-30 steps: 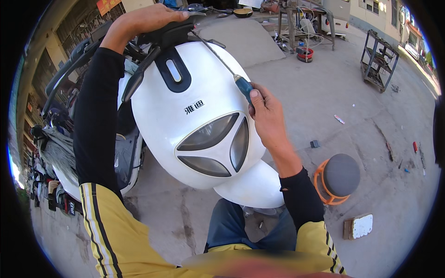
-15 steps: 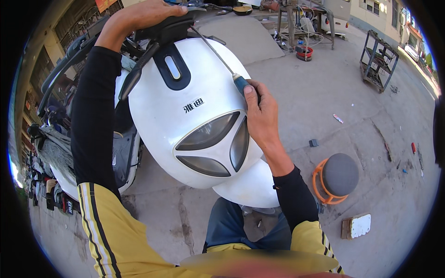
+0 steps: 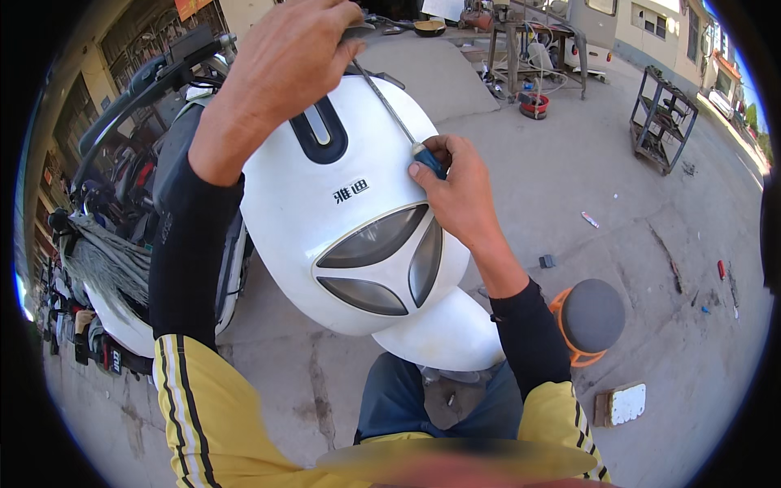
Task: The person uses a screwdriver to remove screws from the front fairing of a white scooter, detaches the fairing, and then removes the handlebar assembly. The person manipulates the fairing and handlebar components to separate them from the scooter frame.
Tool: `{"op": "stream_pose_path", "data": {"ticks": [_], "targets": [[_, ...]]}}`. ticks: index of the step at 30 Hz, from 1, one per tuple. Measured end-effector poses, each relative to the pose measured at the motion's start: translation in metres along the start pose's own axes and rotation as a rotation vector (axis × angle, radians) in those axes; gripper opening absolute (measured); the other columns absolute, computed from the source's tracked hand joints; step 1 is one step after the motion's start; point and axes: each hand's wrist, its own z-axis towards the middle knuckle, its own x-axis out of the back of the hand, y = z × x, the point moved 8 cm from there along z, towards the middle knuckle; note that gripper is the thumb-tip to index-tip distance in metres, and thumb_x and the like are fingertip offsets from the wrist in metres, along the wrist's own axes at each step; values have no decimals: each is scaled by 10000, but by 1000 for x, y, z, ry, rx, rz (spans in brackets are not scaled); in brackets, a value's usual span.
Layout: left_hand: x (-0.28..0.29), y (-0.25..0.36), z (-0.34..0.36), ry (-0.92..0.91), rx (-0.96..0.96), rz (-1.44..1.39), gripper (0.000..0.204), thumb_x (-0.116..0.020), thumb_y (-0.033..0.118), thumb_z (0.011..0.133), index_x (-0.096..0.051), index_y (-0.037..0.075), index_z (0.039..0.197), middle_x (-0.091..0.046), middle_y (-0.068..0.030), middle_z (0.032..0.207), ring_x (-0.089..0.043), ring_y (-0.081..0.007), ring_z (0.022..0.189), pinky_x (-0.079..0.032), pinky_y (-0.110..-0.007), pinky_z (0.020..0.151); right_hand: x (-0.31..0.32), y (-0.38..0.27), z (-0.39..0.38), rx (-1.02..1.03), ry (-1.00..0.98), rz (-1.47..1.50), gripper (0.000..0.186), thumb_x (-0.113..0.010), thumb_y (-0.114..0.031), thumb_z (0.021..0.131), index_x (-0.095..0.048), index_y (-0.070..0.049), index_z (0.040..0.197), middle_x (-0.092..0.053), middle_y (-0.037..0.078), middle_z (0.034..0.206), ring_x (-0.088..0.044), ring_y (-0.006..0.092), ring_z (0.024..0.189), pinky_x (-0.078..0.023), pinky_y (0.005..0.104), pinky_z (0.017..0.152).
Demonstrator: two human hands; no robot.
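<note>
In front of me stands a white scooter, its rounded front panel [image 3: 301, 220] bearing three dark lamp lenses and a black-rimmed oval slot. My right hand [image 3: 457, 191] is closed around the blue handle of a long screwdriver [image 3: 386, 106] at the panel's right edge. The shaft slants up and left toward my left hand [image 3: 285, 73], where its tip is hidden. Above the panel's top edge, my left hand has its fingers curled by a small grey edge; what they hold, if anything, I cannot make out. It covers much of the handlebar area.
The scooter's handlebar [image 3: 154, 73] reaches out at left, above grey fringed fabric [image 3: 106, 252]. On the concrete at right are an orange-framed round stool [image 3: 594, 315], a white-topped block [image 3: 626, 404] and a metal rack [image 3: 663, 122]. A workbench [image 3: 537, 37] stands at the back.
My left hand has moved right and down, and the black part beneath it no longer shows. My right hand still grips the screwdriver, shifted slightly down.
</note>
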Motion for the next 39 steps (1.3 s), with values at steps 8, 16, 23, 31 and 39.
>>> {"op": "stream_pose_path", "data": {"ticks": [8,16,23,31,39], "targets": [[-61,95,-51,-354,-189,-320,290,-673,-32,882,-750,46,1151,-719,-79,1187,-641,-266,1112,-549,-382,937,-3,-1,14,-138,-200,93,477,-907,-96,750,-651,44,1128,-688,104,959,-654,211,873,-550,343,820],[-62,90,-49,-144,-239,-372,111,-692,40,873,-741,24,971,-676,-107,1049,-670,-287,1054,-553,-391,933,9,-5,73,-98,-262,232,343,-706,-248,1047,-695,45,1224,-720,87,1021,-640,159,932,-533,322,864],[-58,87,-53,-23,-203,-391,129,-716,37,852,-671,34,973,-688,-125,955,-691,-310,985,-568,-414,885,-56,-20,148,-87,-264,309,395,-662,-267,1064,-734,63,1269,-754,131,1177,-652,172,1024,-520,339,921],[-47,96,-59,45,-283,-386,137,-723,17,813,-656,54,926,-657,-101,865,-688,-284,898,-568,-385,791,-84,-30,162,-307,-209,533,300,-722,-181,1011,-770,102,1102,-771,163,1064,-661,220,949,-485,375,921],[-42,98,-67,37,-278,-383,112,-751,99,848,-673,80,925,-683,-74,852,-713,-255,904,-583,-391,793,-92,-21,167,-341,-121,676,267,-822,-141,902,-770,98,1009,-757,152,1012,-647,233,911,-487,374,860]]}}
